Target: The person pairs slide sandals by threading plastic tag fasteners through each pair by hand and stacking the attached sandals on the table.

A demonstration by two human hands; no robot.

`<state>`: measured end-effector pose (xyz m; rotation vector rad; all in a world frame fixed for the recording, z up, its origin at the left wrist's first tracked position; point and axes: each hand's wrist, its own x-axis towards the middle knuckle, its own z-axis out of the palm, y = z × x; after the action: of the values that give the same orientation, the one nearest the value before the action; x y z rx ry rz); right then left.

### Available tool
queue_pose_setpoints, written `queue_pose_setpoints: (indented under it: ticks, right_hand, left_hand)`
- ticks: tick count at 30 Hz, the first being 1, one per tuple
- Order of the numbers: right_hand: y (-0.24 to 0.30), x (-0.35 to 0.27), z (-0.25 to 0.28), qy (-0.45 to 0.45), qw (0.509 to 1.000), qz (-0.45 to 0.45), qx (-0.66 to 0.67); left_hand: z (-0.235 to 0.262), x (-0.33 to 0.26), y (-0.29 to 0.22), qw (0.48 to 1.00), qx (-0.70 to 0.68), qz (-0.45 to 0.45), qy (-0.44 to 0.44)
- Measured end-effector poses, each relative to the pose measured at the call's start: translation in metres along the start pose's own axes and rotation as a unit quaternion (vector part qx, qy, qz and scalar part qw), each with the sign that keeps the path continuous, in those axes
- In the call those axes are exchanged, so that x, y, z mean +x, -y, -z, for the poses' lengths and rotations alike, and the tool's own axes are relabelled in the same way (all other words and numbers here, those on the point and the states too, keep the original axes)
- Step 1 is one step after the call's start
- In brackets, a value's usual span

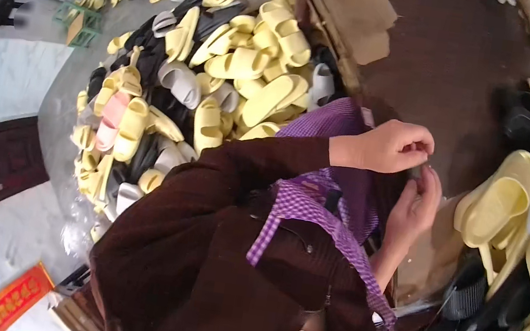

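Our left hand and right hand nearly meet, fingers curled; whether they pinch anything small, we cannot tell. Yellow slide sandals lie loose at our right, a mixed sandal heap at our left. Both look unsorted, so much seems left; what is done, we cannot judge.

Beyond your left hand and right hand, the dark brown work surface gives you a wide passage forward, with flat cardboard lying along its left side. To your left, heaped yellow slides block the way; to your right, piled yellow and black slippers hem in that opening.
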<state>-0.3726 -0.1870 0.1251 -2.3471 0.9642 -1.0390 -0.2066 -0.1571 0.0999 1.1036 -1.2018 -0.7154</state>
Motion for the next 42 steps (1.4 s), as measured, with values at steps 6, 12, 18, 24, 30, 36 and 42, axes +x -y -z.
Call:
queue_pose_setpoints:
  ticks: [6,12,18,24,30,36,42]
  right_hand:
    - [-0.006,-0.006,-0.015,0.094,0.995,0.005,-0.038]
    - [-0.005,-0.002,-0.016,0.081,0.996,-0.016,-0.033]
    - [-0.001,0.001,-0.019,0.079,0.995,-0.027,-0.053]
    - [-0.002,-0.003,-0.024,0.079,0.994,-0.024,-0.067]
    - [-0.001,-0.003,-0.024,0.073,0.987,-0.019,-0.143]
    - [-0.005,0.01,-0.016,0.146,0.985,0.001,-0.095]
    - [-0.009,0.014,-0.009,0.122,0.988,0.0,-0.094]
  left_hand:
    - [0.054,-0.059,0.009,0.933,-0.243,0.264,0.022]
    - [0.125,-0.165,0.189,0.895,0.305,0.323,-0.024]
    - [0.153,-0.204,0.314,0.807,0.361,0.461,-0.077]
    - [0.143,-0.176,0.363,0.75,0.413,0.515,-0.042]
    - [0.138,-0.137,0.381,0.711,0.465,0.518,0.099]
    - [0.127,-0.143,0.364,0.732,0.472,0.446,0.206]
    - [0.177,-0.162,0.389,0.744,0.494,0.383,0.235]
